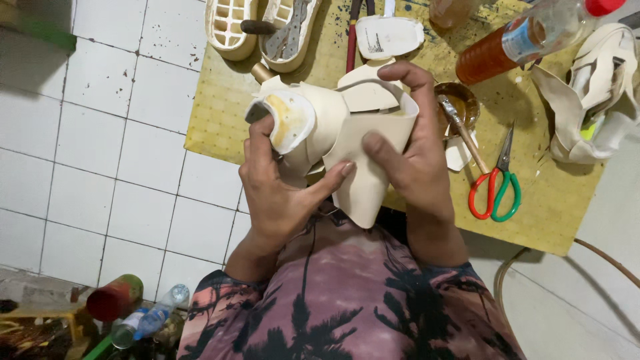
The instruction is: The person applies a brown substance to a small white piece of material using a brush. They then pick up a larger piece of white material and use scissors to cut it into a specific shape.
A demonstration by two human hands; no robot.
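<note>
Both hands hold a cream shoe upper above a yellow work mat. My left hand grips it from below, thumb pressed on the front panel, fingers curled by a glue-stained heel piece. My right hand wraps over the right side, thumb on the panel and fingers hooked over the top edge.
On the mat lie red and green handled scissors, a brush resting in a small glue pot, an orange bottle, two shoe soles and another cream upper. White tiled floor lies left. Bottles stand near my feet.
</note>
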